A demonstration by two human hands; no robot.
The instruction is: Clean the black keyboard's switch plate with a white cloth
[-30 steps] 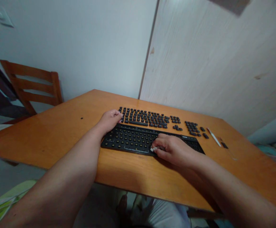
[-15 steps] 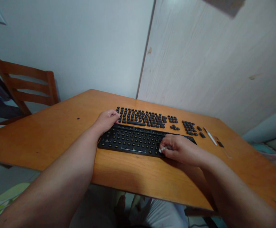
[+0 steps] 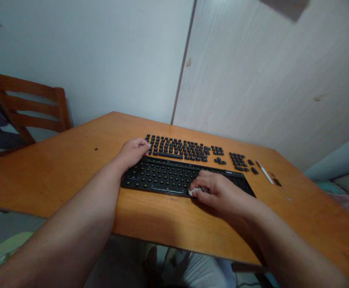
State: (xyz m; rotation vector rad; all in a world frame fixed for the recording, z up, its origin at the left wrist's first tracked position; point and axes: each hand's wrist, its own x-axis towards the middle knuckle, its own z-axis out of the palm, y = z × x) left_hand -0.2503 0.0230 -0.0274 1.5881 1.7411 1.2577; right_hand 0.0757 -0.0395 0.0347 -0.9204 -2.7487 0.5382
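A black keyboard base [image 3: 162,176] with its keycaps off lies near the table's front edge, its bare key posts showing. My right hand [image 3: 213,190] is closed around a crumpled white tissue [image 3: 195,192], which touches the front edge of the base right of the long spacebar slot. At the base's far left corner rests my left hand [image 3: 134,152], fingers curled together; whatever they may hold is hidden. Just behind the base, the loose black keycaps [image 3: 180,148] are laid out in keyboard order, with the long spacebar [image 3: 171,155] in front.
Right of the keycaps lie a white pen-like stick [image 3: 265,173] and a small dark piece [image 3: 277,182] with a thin pale strip. A tiny dark bit [image 3: 96,149] is on the left of the wooden table [image 3: 81,172]. A wooden chair [image 3: 32,104] stands beyond the left edge.
My right hand with the tissue has moved left along the front of the keyboard base. My left hand stays at the corner. The view has shifted slightly.
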